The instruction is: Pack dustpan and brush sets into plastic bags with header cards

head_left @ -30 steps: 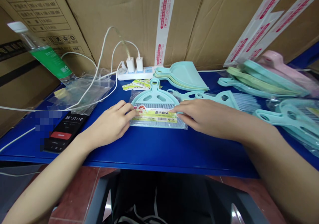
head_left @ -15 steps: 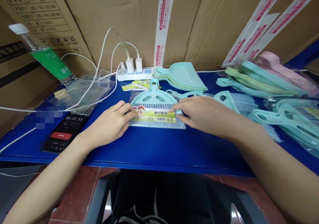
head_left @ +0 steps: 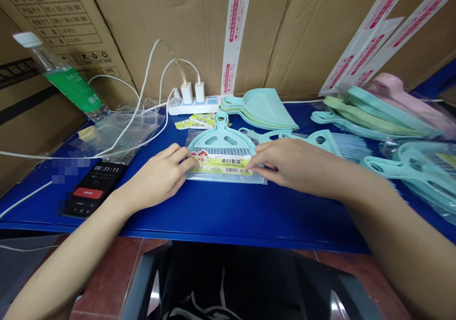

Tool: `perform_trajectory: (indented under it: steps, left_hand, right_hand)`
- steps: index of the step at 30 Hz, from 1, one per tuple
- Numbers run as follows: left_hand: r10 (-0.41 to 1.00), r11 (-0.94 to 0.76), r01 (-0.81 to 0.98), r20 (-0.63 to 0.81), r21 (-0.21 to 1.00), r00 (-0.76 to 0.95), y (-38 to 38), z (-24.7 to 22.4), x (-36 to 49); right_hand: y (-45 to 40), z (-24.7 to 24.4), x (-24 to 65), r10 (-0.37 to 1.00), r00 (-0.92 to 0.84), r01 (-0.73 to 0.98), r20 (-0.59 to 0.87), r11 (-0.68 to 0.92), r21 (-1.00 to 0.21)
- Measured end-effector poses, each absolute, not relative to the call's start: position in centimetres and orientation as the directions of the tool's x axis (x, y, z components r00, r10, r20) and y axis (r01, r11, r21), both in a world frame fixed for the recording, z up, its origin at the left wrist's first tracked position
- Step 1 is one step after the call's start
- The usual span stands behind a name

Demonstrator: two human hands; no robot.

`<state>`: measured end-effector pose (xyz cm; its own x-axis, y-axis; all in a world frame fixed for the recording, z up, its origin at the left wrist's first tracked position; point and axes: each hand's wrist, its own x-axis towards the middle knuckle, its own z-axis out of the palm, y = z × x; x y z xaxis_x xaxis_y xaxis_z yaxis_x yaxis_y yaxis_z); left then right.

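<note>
A mint-green dustpan and brush set (head_left: 221, 135) in a clear plastic bag lies flat on the blue table, handle pointing away from me. Across its bristles runs a yellow-green label card (head_left: 224, 163) with mushrooms and a barcode. My left hand (head_left: 166, 170) has its fingers curled and pressed at the card's left end, over the bag's edge; the fingertips are partly hidden. At the card's right end, my right hand (head_left: 285, 163) pinches it between thumb and forefinger. I cannot tell whether the card is inside or on top of the bag.
Loose dustpans (head_left: 265, 108) and more label cards (head_left: 195, 121) lie behind. Bagged sets (head_left: 420, 168) are piled right. A power strip (head_left: 210, 105) with white cables, a phone (head_left: 94, 187), plastic bags (head_left: 124, 127) and a leaning bottle (head_left: 74, 87) stand left. Cardboard boxes (head_left: 192, 21) wall the back.
My right hand has shifted slightly down, and its thumb and forefinger have come together at the label card's right end. My left hand stays in place.
</note>
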<state>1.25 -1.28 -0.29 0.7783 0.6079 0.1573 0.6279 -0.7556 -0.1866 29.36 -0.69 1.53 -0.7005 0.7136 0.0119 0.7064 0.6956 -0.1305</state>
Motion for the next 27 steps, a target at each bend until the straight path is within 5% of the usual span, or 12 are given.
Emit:
perform_trajectory:
  steps: [10, 27]
  left_hand:
    - [0.59, -0.765, 0.613, 0.167, -0.196, 0.79, -1.36, -0.25, 1.25]
    - [0.564, -0.775, 0.595, 0.192, -0.213, 0.803, -1.18, -0.42, 1.19]
  right_hand:
    - [-0.71, 1.69, 28.79, 0.811, -0.572, 0.82, -0.122, 0.565, -0.092]
    - [-0.65, 1.33, 28.85, 0.811, -0.574, 0.819, -0.116, 0.567, -0.087]
